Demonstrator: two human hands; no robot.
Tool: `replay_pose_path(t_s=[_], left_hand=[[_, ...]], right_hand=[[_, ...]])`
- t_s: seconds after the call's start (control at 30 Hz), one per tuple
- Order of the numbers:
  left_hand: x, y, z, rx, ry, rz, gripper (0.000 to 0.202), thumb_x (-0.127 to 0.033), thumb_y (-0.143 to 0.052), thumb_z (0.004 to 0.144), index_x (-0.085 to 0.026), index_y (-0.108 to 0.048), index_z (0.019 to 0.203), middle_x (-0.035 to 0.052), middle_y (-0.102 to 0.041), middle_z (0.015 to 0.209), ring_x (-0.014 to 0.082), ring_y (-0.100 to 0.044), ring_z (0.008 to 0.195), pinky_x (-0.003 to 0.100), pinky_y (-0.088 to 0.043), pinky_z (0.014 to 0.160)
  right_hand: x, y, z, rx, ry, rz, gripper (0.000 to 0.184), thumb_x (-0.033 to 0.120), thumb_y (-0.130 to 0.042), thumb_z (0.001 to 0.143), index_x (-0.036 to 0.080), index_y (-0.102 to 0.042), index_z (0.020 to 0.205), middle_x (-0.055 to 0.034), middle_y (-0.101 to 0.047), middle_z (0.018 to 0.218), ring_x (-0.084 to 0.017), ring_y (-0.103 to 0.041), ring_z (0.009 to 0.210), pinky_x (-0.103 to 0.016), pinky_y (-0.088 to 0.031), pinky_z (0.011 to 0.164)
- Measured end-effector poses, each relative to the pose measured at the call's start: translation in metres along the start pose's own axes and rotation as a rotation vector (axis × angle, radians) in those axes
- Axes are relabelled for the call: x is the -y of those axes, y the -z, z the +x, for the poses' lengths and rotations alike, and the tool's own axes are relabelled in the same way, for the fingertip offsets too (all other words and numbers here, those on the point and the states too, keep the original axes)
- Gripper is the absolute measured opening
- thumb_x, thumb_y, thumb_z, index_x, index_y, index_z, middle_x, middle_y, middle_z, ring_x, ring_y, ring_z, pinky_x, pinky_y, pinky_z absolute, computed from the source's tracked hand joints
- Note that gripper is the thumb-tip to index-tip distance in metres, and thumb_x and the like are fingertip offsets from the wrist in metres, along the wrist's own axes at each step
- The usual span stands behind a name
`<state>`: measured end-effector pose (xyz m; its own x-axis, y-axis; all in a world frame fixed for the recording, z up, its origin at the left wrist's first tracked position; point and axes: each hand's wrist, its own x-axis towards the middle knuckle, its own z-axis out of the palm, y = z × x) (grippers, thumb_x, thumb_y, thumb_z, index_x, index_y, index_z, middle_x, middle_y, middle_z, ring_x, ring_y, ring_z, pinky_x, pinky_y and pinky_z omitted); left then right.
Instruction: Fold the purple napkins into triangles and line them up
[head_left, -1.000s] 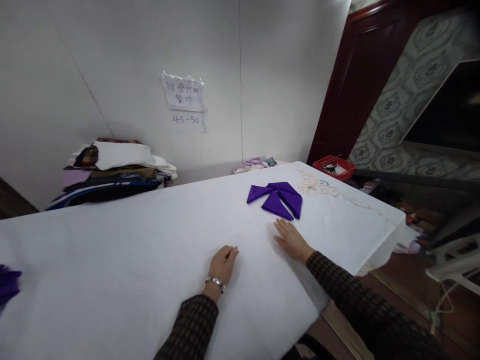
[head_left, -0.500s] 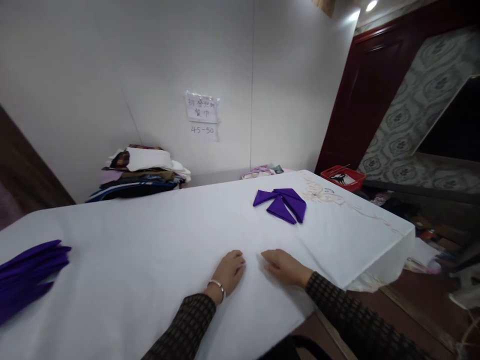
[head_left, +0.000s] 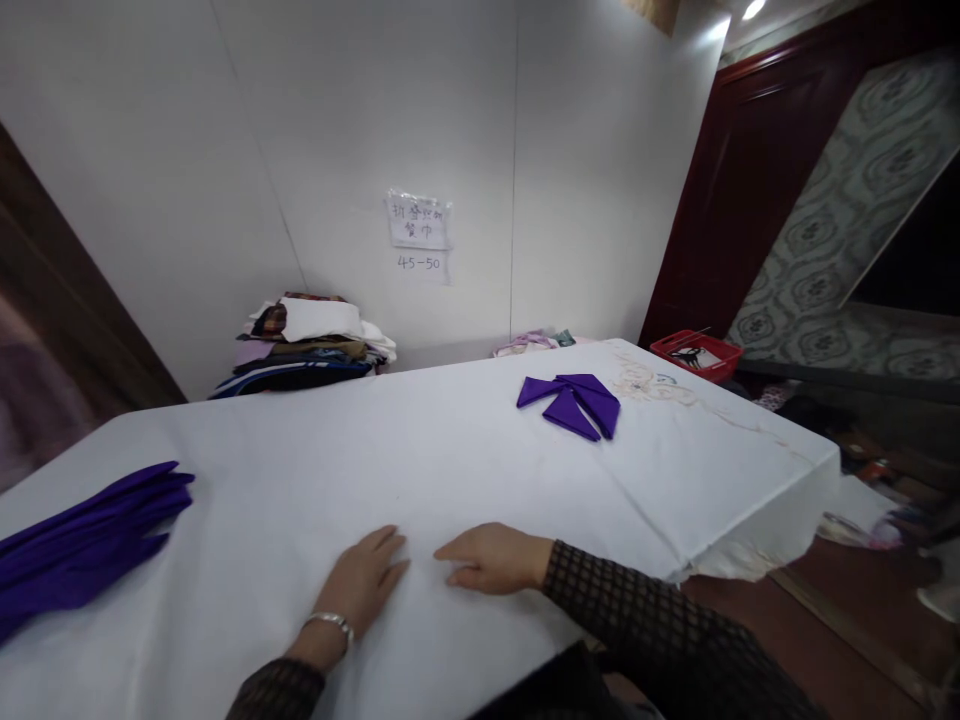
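Note:
My left hand (head_left: 361,580), with a bracelet at the wrist, rests low over the white tablecloth (head_left: 315,450), fingers apart and holding nothing. Just to its right, my right hand (head_left: 491,558) is over the cloth too, its index finger stretched to the left and nothing held. A folded purple cloth (head_left: 574,408) lies flat beyond my right hand, its points spread like a bow. Further off, at the left edge of the view, a bunch of loose purple cloth (head_left: 97,540) lies in long folds, partly out of the picture.
A stack of folded clothes (head_left: 315,350) stands behind the table against the wall, below a handwritten sign (head_left: 420,235). Small fabric pieces (head_left: 529,343) show past the far edge. A red basket (head_left: 697,355) sits beyond the table's far right corner.
Both hands have moved left across the tablecloth. The view has turned slightly left, so more of the loose purple cloth shows. The folded purple cloth stays as it was.

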<state>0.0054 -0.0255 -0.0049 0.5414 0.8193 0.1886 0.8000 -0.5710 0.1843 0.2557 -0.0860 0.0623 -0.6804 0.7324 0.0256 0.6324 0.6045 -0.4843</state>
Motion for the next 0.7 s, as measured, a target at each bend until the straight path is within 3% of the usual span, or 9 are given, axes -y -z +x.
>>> replay_pose_path(t_s=[0.13,0.23,0.4,0.53,0.7], left_hand=[[0.044,0.011,-0.023,0.002,0.22,0.089,0.046,-0.042,-0.04,0.081,-0.014,-0.065,0.108,0.014,-0.06,0.121,0.0277,-0.056,0.113,0.043,-0.045,0.096],[0.061,0.016,-0.037,-0.026,0.32,0.09,0.048,-0.045,-0.039,0.08,-0.016,-0.065,0.107,0.0124,-0.06,0.121,0.0282,-0.055,0.114,0.043,-0.045,0.096],[0.069,0.017,-0.042,-0.078,0.382,0.036,0.041,-0.044,-0.041,0.077,-0.021,-0.067,0.099,0.0077,-0.064,0.117,0.0263,-0.057,0.11,0.041,-0.045,0.097],[0.078,0.021,-0.036,-0.095,0.442,-0.046,0.043,-0.046,-0.039,0.076,-0.021,-0.069,0.093,0.006,-0.067,0.11,0.0251,-0.06,0.106,0.038,-0.045,0.096],[0.088,0.038,-0.035,-0.162,0.539,-0.117,0.04,-0.047,-0.04,0.077,-0.021,-0.068,0.091,0.0047,-0.069,0.103,0.0227,-0.063,0.096,0.033,-0.048,0.09]], right_hand=[[0.019,-0.006,0.027,0.037,0.061,-0.007,0.045,0.036,-0.048,0.09,0.016,-0.049,0.131,-0.0089,-0.056,0.128,-0.02,-0.051,0.118,-0.029,-0.039,0.097],[0.026,-0.012,0.045,0.02,0.128,-0.015,0.044,0.034,-0.048,0.091,0.013,-0.049,0.129,-0.0092,-0.056,0.129,-0.018,-0.049,0.119,-0.027,-0.037,0.099],[0.02,-0.027,0.069,-0.146,0.212,-0.024,0.044,0.033,-0.047,0.091,0.012,-0.047,0.129,-0.0101,-0.05,0.134,-0.015,-0.04,0.127,-0.026,-0.031,0.104],[0.005,-0.046,0.079,-0.239,0.134,-0.067,0.045,0.034,-0.051,0.088,0.014,-0.045,0.128,-0.012,-0.049,0.134,-0.02,-0.039,0.127,-0.034,-0.032,0.104],[-0.004,-0.066,0.074,-0.272,0.099,-0.088,0.027,0.026,-0.053,0.084,0.018,-0.056,0.11,-0.0104,-0.054,0.127,-0.023,-0.042,0.123,-0.041,-0.032,0.104]])
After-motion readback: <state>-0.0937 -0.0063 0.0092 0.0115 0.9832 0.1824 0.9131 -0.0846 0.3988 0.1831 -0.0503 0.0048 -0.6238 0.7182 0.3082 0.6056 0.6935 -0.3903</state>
